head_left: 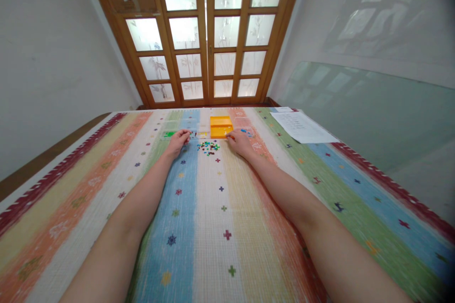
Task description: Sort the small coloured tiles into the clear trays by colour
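Observation:
My left hand (179, 142) has its fingers pinched together at the front of the clear boxes; whatever sits in the pinch is too small to make out. Opposite it, my right hand (239, 143) is closed at the fingertips by the front right corner of an open orange-yellow box (221, 120). What those fingers hold, if anything, cannot be told. Between the hands lies a loose pile of tiny coloured pieces (209, 147), green, blue, yellow and dark. Green pieces (169, 134) are in a clear box on the left, and blue pieces (246, 131) lie beyond my right hand.
A striped, patterned tablecloth (209, 227) covers the table. Printed white paper (302, 126) lies at the far right, near the table's edge. Beyond the table stand wooden doors (206, 57) with frosted panes, and a glass panel (355, 109) leans along the right wall.

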{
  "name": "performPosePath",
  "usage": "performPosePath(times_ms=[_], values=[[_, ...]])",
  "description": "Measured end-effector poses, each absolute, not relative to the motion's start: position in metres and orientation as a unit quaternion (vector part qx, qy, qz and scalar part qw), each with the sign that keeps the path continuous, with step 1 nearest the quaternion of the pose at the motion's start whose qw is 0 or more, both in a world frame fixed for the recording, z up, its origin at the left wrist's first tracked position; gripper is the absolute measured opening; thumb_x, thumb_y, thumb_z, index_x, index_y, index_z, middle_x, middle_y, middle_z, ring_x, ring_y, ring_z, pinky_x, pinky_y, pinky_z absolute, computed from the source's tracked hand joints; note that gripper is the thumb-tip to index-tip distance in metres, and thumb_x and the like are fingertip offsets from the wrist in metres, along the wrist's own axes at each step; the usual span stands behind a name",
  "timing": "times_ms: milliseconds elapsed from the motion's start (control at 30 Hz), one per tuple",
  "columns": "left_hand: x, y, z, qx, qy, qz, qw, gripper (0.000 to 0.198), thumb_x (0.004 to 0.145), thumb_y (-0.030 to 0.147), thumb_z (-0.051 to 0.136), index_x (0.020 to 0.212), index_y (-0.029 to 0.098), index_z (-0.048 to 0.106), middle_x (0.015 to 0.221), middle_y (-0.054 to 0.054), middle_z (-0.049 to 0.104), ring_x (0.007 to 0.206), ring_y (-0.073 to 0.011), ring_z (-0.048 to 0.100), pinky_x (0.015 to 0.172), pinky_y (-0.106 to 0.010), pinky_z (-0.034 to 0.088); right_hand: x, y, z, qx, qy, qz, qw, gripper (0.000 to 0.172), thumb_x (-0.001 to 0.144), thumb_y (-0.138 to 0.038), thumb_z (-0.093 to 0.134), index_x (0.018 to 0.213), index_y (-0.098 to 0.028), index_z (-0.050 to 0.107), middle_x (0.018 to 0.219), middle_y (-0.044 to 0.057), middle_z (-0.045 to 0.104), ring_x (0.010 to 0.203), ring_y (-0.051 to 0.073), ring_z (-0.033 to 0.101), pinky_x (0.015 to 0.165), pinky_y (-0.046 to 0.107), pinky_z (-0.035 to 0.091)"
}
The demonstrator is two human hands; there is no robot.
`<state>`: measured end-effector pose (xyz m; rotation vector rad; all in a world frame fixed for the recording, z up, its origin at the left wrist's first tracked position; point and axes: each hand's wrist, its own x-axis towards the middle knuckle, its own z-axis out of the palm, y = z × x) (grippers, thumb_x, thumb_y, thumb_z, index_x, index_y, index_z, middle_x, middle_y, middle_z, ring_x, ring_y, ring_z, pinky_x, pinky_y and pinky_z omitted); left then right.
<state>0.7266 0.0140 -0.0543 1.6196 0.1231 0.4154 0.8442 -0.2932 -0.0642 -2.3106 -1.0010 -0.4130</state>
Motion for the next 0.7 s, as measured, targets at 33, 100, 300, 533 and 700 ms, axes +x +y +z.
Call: performPosePath(times_ms=[33,100,300,533,700], values=[[0.727,0.015,-0.054,0.71,0.062,0.182,0.677,0.027,0.08,0.042,0.072,0.095,0.021,0.067,0.067,0.004,0.056,0.056,-0.0111,0.049,0.054,-0.023,0.038,0.844,-0.293,-0.064,-0.865,-0.377,-0.156,0.291,0.024,0.098,-0.019,0.054,0.106,-0.019,0.078,0.111,0.009,0.076,0.104,0.023,0.064,0.095,0.034,0.046],[0.727,0.016,-0.053,0.695,0.072,0.182,0.692,0.026,0.079,0.04,0.071,0.096,0.021,0.066,0.068,0.003,0.057,0.053,-0.0093,0.046,0.053,-0.022,0.04,0.844,-0.293,-0.064,-0.864,-0.38,-0.156,0.291,0.025,0.098,-0.019,0.054,0.106,-0.019,0.078,0.111,0.009,0.076,0.103,0.023,0.064,0.094,0.034,0.047],[0.727,0.022,-0.054,0.636,0.105,0.219,0.733,0.03,0.08,0.036,0.072,0.102,0.019,0.061,0.085,0.0,0.069,0.046,-0.0038,0.033,0.059,-0.024,0.052,0.843,-0.293,-0.063,-0.865,-0.378,-0.152,0.292,0.027,0.098,-0.019,0.053,0.107,-0.019,0.078,0.112,0.01,0.076,0.104,0.023,0.064,0.096,0.035,0.047],[0.728,0.043,-0.055,0.567,0.159,0.319,0.743,0.027,0.076,0.024,0.067,0.101,0.019,0.06,0.095,-0.002,0.073,0.046,-0.0022,0.034,0.048,-0.017,0.037,0.845,-0.293,-0.065,-0.869,-0.372,-0.154,0.288,0.026,0.097,-0.02,0.054,0.107,-0.02,0.078,0.11,0.009,0.075,0.104,0.023,0.064,0.094,0.034,0.047],[0.725,0.052,-0.051,0.541,0.187,0.33,0.751,0.042,0.071,0.021,0.064,0.113,0.02,0.06,0.109,-0.004,0.075,0.045,-0.002,0.033,0.045,-0.018,0.033,0.845,-0.293,-0.065,-0.867,-0.376,-0.156,0.286,0.025,0.098,-0.02,0.054,0.105,-0.019,0.078,0.111,0.009,0.075,0.103,0.023,0.064,0.093,0.033,0.046]])
